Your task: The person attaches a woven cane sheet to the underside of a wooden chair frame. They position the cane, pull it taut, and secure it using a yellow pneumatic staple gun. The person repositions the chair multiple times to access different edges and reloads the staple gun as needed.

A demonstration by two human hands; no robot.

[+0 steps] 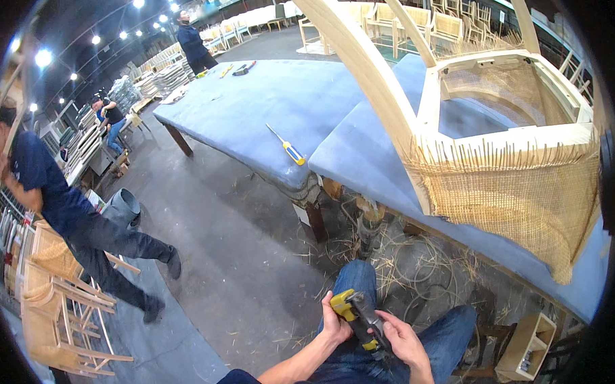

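Over my lap is a yellow and black staple gun [356, 312], held between both hands. My left hand [335, 322] is closed around its yellow end. My right hand [402, 339] is closed on the dark part at the other side, the fingertips pressed to it. To the right on the blue padded table [243, 106] rests a pale wooden chair frame [378, 74]. Woven cane [511, 192] hangs from its seat frame, with loose strand ends sticking up along the edge.
A yellow-handled screwdriver [292, 152] lies on the table. A wooden box [527, 347] stands low at right. Cane scraps and a hose [419, 286] litter the floor. At left a person [71, 207] walks past stacked chairs [61, 302] and a grey bucket [122, 206].
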